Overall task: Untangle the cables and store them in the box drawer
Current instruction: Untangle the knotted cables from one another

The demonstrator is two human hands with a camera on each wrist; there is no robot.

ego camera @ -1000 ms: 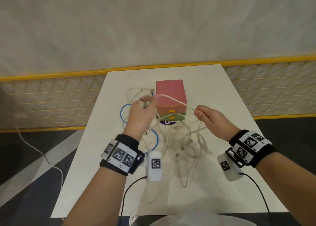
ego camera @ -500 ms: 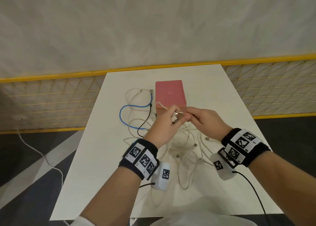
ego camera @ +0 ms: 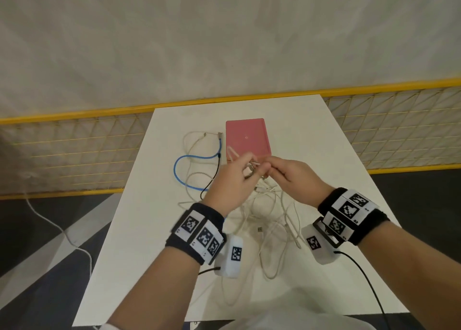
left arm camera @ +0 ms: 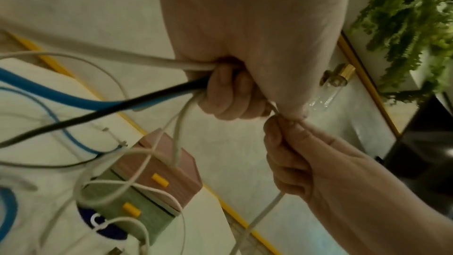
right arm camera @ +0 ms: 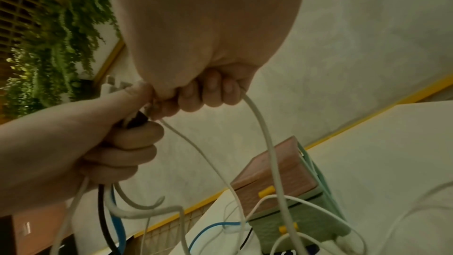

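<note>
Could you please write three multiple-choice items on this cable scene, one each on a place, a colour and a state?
1. Where does the drawer box stand?
A. On the white table, beyond the hands
B. On the floor
C. In the person's lap

2. What colour is the box's top?
A. Black
B. Pink
C. Yellow

3. What is the left hand doing?
A. Lying flat on the table
B. Gripping several cables
C. Pulling a drawer open

Answers:
1 A, since the head view shows the box on the table past both hands.
2 B, its top face is pink.
3 B, the left wrist view shows curled fingers round white, black and blue cables.
</note>
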